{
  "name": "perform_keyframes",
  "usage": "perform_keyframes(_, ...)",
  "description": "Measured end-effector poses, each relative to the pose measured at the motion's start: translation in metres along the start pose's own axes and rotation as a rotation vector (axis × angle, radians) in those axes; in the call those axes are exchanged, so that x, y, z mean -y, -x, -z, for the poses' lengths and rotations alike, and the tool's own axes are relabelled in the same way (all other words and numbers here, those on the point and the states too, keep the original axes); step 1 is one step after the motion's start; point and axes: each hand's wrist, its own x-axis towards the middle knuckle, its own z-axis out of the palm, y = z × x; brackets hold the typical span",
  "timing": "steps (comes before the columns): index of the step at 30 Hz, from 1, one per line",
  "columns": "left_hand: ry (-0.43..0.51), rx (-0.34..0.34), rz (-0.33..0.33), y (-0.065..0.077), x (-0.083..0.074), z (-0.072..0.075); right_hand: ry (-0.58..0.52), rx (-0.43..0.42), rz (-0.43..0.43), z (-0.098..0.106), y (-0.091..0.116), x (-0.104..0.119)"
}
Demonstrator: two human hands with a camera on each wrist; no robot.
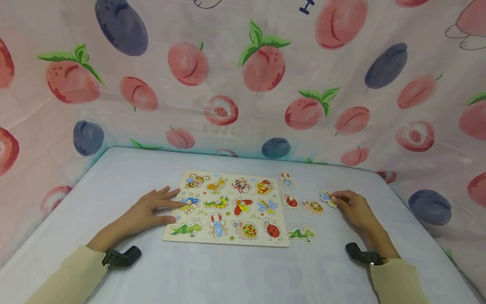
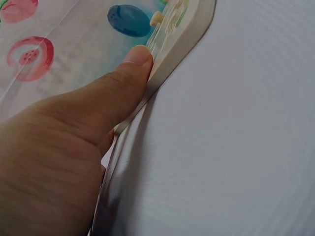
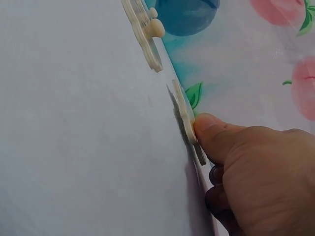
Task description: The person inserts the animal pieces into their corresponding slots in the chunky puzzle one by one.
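Over the left edge of a pale wooden insect puzzle board (image 1: 205, 239) lies my left hand (image 1: 142, 211), fingers spread straight. Its thumb (image 2: 133, 69) presses on the board's rim in the left wrist view. My right hand (image 1: 355, 209) pinches a blue-and-yellow dragonfly puzzle piece (image 1: 325, 198) by its knob, to the right of the board. In the right wrist view that piece (image 3: 183, 110) appears edge-on, close over the table, with thumb and finger at it. A snail piece (image 1: 313, 207) lies just left of the right hand.
Between board and right hand lie a ladybug piece (image 1: 290, 201), a blue beetle piece (image 1: 286, 180) above it and a green grasshopper piece (image 1: 301, 233) near the board's lower right corner. The white table (image 1: 243, 274) ends at a fruit-patterned cloth (image 1: 243, 143) behind.
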Motion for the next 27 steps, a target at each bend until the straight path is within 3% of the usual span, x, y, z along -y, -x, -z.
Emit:
perform_keyframes(7, 0.008, 0.005, 0.004, 0.000, 0.001, 0.000, -0.013, 0.014, 0.007, 0.003, -0.005, 0.009)
perform_keyframes(14, 0.010, -0.006, -0.023, 0.000, 0.000, 0.000, -0.016, -0.008, 0.137, 0.003, -0.011, 0.025)
perform_keyframes(20, 0.007, -0.001, -0.020, 0.000, -0.001, 0.000, -0.039, 0.050, 0.161, 0.004, -0.012, 0.044)
perform_keyframes(27, 0.011, -0.001, -0.027, 0.000, -0.001, 0.000, -0.033, 0.041, 0.210, 0.005, -0.013, 0.059)
